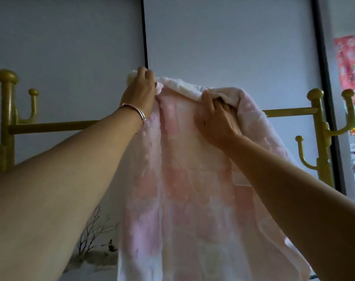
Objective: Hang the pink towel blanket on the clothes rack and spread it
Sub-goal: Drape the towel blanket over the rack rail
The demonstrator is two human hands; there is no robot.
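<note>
Both hands are raised to the top edge of the soft pink towel blanket with its pale checked pattern point(182, 179), which hangs in a bunched column in front of the gold-painted horizontal rail of the clothes rack point(51, 126). The left hand point(141, 92) (a thin silver bangle point(134, 110) circles its wrist) is closed in a pinch on the upper left corner, held above the rail's height. The right hand point(217, 118) has its fingers curled shut into a thick fold of the white-backed upper edge. From this angle it cannot be told whether the cloth already lies over the rail or is only held up before it; the rail shows on either side, between the 2 gold end posts with knobbed hooks point(320, 134), and is hidden behind the fabric in the middle. My reading is that the hanging step is in hand and the spreading has not begun, since the blanket covers only the middle stretch of the rail. The next move seems to call for settling the top edge over the rail, then drawing the 2 hands apart along it so the folds open toward each post.
</note>
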